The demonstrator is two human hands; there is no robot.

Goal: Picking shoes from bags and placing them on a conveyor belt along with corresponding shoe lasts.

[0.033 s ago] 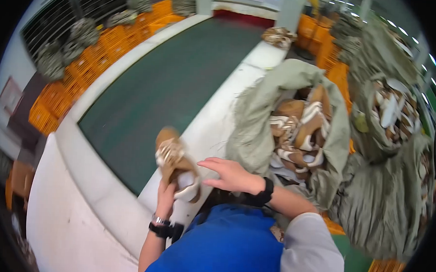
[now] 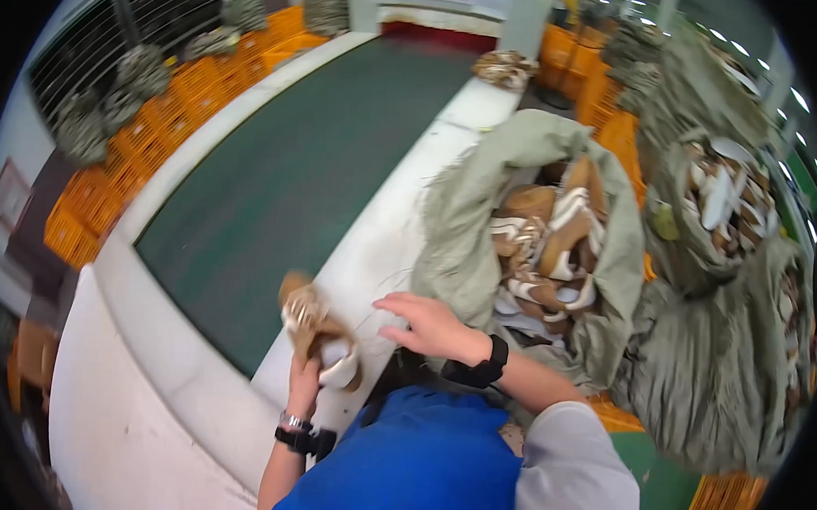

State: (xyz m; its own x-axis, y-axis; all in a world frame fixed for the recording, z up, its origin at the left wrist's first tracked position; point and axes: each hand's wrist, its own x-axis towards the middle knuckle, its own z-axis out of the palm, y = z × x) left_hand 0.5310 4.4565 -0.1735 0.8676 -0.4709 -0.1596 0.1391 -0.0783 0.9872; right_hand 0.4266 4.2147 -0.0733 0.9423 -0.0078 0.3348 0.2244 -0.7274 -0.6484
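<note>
My left hand (image 2: 303,383) is closed on the side of a tan and white sneaker (image 2: 336,336). The sneaker has pale laces, its toe points away from me, and its ankle opening faces up. It is over the white ledge (image 2: 388,208) beside the green conveyor belt (image 2: 294,159); whether it touches the ledge, I cannot tell. My right hand (image 2: 434,327) is open just right of the sneaker, apart from it, with fingers stretched toward it. Close beyond that hand stands a grey-green woven sack (image 2: 455,234), its mouth rolled open around several similar sneakers (image 2: 568,244).
More sacks of shoes (image 2: 705,350) stand at the right. Orange crates (image 2: 164,121) line the belt's far left side, with bundled sacks (image 2: 143,70) on top. A curved white panel (image 2: 120,397) rises at the near left. A shoe bundle (image 2: 505,70) lies at the ledge's far end.
The sneaker's toe has dropped slightly toward me. The whole scene has shifted a little to the left, and my right hand still hangs open beside the sneaker.
</note>
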